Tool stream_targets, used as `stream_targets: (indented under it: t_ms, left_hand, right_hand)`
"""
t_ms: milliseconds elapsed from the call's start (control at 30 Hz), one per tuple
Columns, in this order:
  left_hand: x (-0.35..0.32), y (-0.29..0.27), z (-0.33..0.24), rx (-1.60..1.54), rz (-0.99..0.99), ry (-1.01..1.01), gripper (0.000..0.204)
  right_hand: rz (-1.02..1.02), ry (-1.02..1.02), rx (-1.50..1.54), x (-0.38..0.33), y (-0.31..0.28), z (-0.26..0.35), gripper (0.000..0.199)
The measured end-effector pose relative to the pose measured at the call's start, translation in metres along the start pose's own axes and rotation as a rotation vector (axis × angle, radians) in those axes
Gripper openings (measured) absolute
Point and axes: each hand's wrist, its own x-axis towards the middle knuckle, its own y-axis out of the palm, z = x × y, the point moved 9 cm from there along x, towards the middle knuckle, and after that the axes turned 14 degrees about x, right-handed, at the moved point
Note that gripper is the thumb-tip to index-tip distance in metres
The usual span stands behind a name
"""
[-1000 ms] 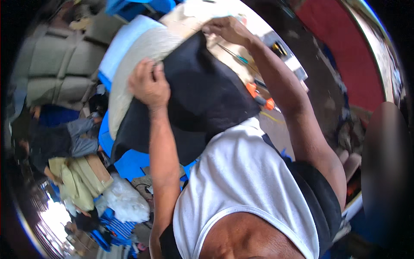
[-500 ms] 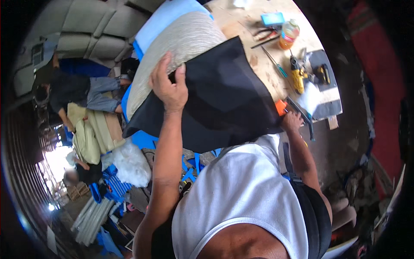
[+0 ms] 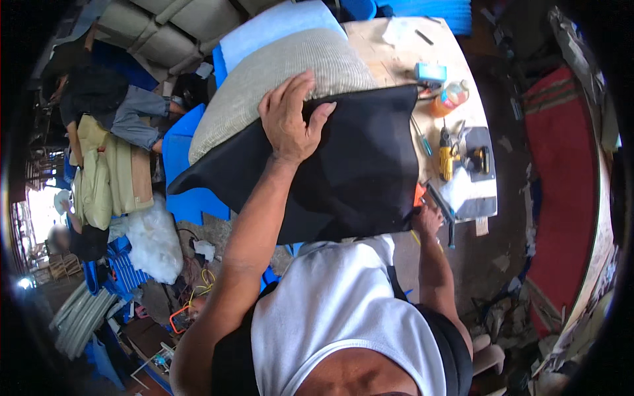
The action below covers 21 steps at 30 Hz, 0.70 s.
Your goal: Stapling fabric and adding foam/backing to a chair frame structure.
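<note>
A sheet of black fabric covers the lower part of a ribbed beige cushioned piece in front of me. My left hand lies over the line where the two meet, fingers stretched and thumb apart on the black sheet. At the sheet's right edge, my right hand has its fingers curled at a tool with an orange part and a long dark bar. Its exact kind I cannot make out, and the fabric hides some of it.
The wooden tabletop carries a bottle of orange liquid, a light blue box, a yellow drill and a screwdriver. White stuffing is heaped at left, near a person bent over cream upholstery. Red panel at right.
My view has swung, so the table and cushioned piece sit lower in it. The left hand has shifted right along the fabric's edge. The black sheet's raised upper corner now lies flatter.
</note>
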Motion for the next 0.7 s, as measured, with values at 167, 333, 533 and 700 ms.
stream_targets:
  t_ms: [167,333,533,700]
  left_hand:
    - [0.006,0.000,-0.003,-0.085,-0.010,0.044,0.022]
    - [0.010,0.012,-0.006,-0.029,0.012,-0.001,0.012]
    - [0.007,0.010,-0.001,0.014,-0.021,-0.051,0.009]
    - [0.008,0.008,-0.007,0.032,-0.069,-0.033,0.011]
  right_hand:
    - [0.006,0.016,-0.159,-0.033,-0.064,-0.006,0.050]
    - [-0.211,0.125,0.127,-0.050,-0.114,-0.093,0.050]
    - [-0.418,-0.063,1.042,-0.095,-0.183,-0.037,0.028]
    - [-0.388,-0.425,0.890,-0.119,-0.207,0.066,0.014]
